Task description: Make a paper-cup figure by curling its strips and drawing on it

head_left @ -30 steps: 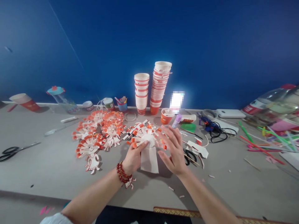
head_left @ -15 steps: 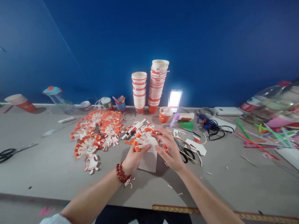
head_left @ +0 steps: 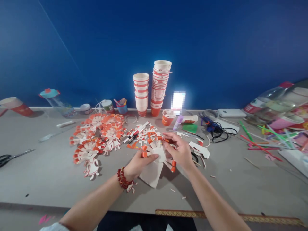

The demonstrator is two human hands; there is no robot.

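Note:
A paper cup cut into a fan of strips (head_left: pixel 161 156) has a round white middle and curled orange tips. My left hand (head_left: pixel 135 166) grips it at the left edge, thumb flat on the disc. At the upper right of the piece, the fingers of my right hand (head_left: pixel 182 153) pinch around one of the strips. Below it lies or hangs a white sheet of paper (head_left: pixel 151 176); whether it is attached I cannot tell. Finished-looking curled cup pieces (head_left: pixel 96 120) are heaped to the left, one with a small cut-out paper figure (head_left: pixel 91 168).
Two stacks of paper cups (head_left: pixel 141 96) stand at the back wall. Paper scraps (head_left: pixel 145 136), a purple glue stick (head_left: pixel 178 123) and a blue glue gun (head_left: pixel 209 123) lie beyond my hands. Scissors (head_left: pixel 14 156) rest far left; pipe cleaners (head_left: pixel 260 147) are on the right.
Both hands have brought the cut cup slightly nearer to me and turned it. The white sheet below it has swung down and left. My right fingers have shifted onto a strip.

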